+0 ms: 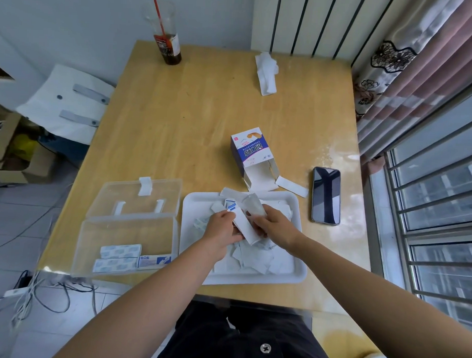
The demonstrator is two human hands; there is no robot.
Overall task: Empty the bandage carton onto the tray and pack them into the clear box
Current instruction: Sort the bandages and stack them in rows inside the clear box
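The white tray [301, 272] lies at the table's near edge, littered with loose white bandages [256, 260]. Above it, my left hand [222, 226] and my right hand [273, 223] together grip a small stack of bandages [245, 227], one hand on each side. Behind the tray the bandage carton [250, 155] lies on its side with its torn mouth towards the tray. To the left sits the clear box [126, 228], its lid [138, 197] folded back, with a few wrapped bandages [119, 256] along its front wall.
A phone [326, 195] lies right of the tray. A white bandage [292, 186] rests between carton and phone. A drink cup with a red straw [168, 46] and a crumpled tissue [266, 72] stand at the far edge. A window grille runs along the right.
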